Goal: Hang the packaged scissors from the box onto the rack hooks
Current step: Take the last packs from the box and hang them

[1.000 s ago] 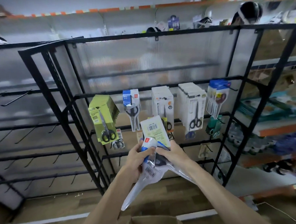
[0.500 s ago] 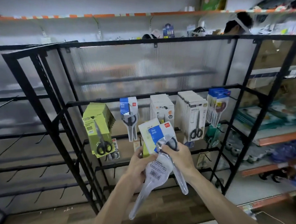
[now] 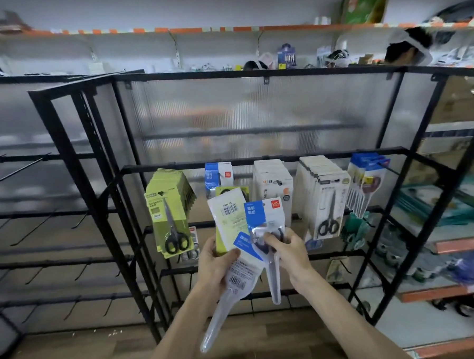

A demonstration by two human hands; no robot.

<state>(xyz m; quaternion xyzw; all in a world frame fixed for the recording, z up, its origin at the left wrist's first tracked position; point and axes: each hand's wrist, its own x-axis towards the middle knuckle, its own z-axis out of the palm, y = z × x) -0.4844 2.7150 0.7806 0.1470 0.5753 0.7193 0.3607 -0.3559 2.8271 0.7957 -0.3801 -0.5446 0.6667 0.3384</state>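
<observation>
My left hand grips a small stack of packaged scissors, backs toward me, with a clear blade sleeve hanging down. My right hand pinches one blue-and-white scissors pack held upright beside that stack. Both are raised in front of the black rack. On its hook bar hang green scissors packs, a blue-and-white pack, white packs and more white packs. The box is out of view.
Blue-topped scissors packs hang at the rack's right end. Bare hooks stick out of the rack section to the left. Shelves with goods stand on the right. A wooden floor lies below.
The camera tilted up and the box dropped out of view. My right hand has separated one blue-and-white pack from the stack and both hands have risen toward the hook bar.
</observation>
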